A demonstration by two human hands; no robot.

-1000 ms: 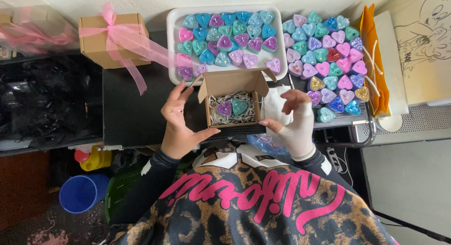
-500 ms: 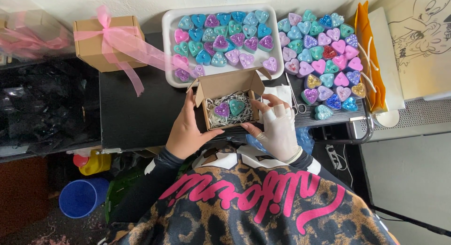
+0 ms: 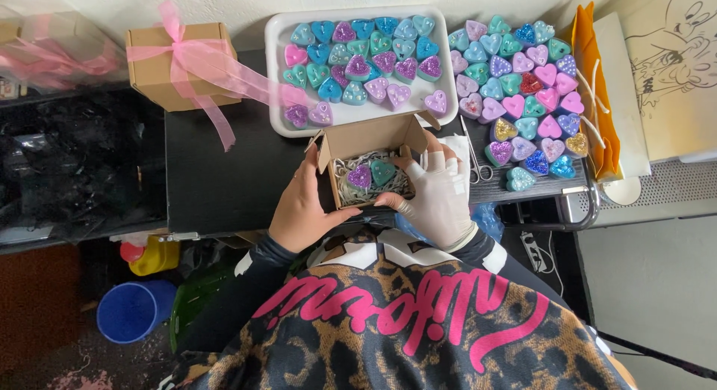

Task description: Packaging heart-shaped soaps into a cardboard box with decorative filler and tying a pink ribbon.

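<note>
A small open cardboard box (image 3: pixel 370 162) is held between both hands at the near edge of the black tabletop (image 3: pixel 224 173). The left hand (image 3: pixel 302 207) is wrapped around the box's left wall and near corner, fingers closed on the card. The right hand (image 3: pixel 437 192), covered by a white fingerless glove, is pressed against the box's right side, its fingertips curled at the near rim. Inside the box, on pale shredded paper, a purple glitter heart (image 3: pixel 359 176) and a teal heart (image 3: pixel 383 171) lie side by side, touching. Just beyond the hands a white tray (image 3: pixel 273 76) of teal, blue, pink and purple hearts is set. Beyond the right hand more hearts (image 3: pixel 523 84) are laid in rows, with small scissors (image 3: pixel 474 162) just beside that hand. Well beyond the left hand a closed cardboard box tied with a pink ribbon (image 3: pixel 175 61) is seen.
</note>
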